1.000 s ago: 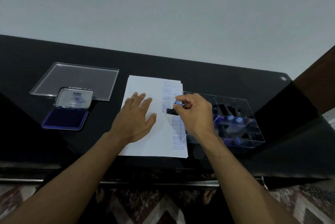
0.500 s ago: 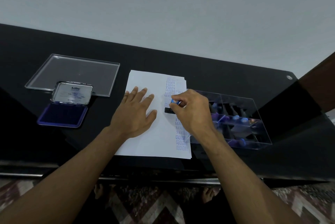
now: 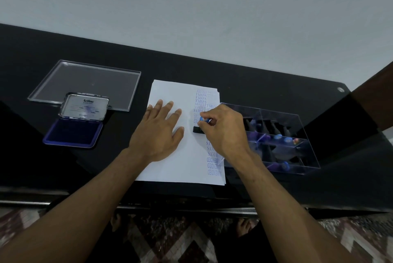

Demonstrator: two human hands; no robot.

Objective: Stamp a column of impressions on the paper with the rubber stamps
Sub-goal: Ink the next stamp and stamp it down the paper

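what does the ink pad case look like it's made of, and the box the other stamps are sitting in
Ink pad case: the raised lid looks like thin metal with a dull silvery sheen, rounded corners and printing on it; painted plastic can't be ruled out. The base looks blue, its material unclear.
Stamp box: apparently clear hard plastic, likely acrylic, since the stamps show through its glossy walls and dividers.

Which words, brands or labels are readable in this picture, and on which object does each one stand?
"Artline": on the open metal lid of the blue ink pad; the smaller print below it is too blurred to read.
"SAMPLE": blue stamped impressions, repeated and upside down to the camera, on the white sheet of paper.
"AMENDED": blue impressions near the paper's bottom right, also inverted, partly overlapping.
The topmost impression is too faint to read.
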